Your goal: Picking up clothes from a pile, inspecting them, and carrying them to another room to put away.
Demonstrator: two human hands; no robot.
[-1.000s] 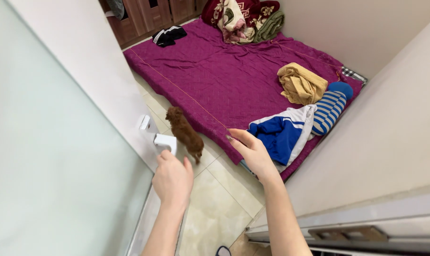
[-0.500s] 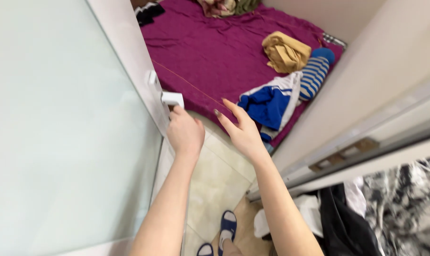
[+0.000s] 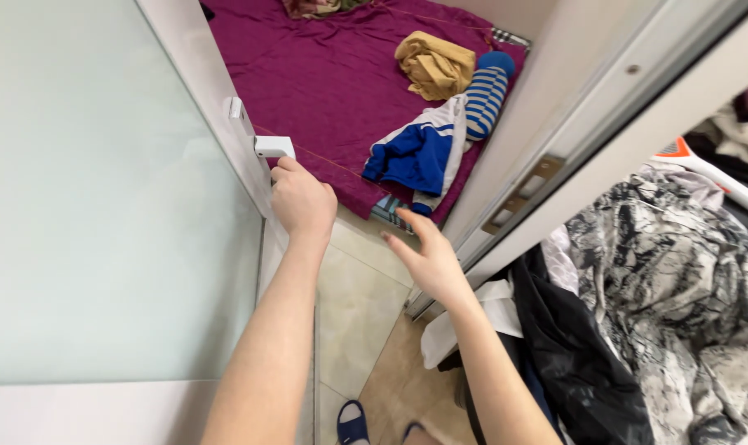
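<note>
My left hand (image 3: 302, 202) is curled with its fingertips against the white lever door handle (image 3: 273, 147) of a frosted glass door (image 3: 102, 206) with a white frame. To the right and lower, my right hand (image 3: 427, 251) hovers in the doorway gap with its fingers spread and holds nothing. It is above the beige floor tiles (image 3: 357, 313) and close to the door jamb with its metal strike plate (image 3: 522, 194).
Beyond the doorway lies a mattress with a magenta cover (image 3: 324, 74), bearing a blue and white jacket (image 3: 415, 152), a yellow garment (image 3: 436, 62) and a blue striped cushion (image 3: 485, 95). On the right hang grey patterned clothes (image 3: 670, 272) and a black garment (image 3: 572, 346). Blue slippers (image 3: 353, 422) show below.
The view has pulled back out of the room and the door edge has come nearer the jamb. My left hand reached the handle. The small brown dog is gone from view.
</note>
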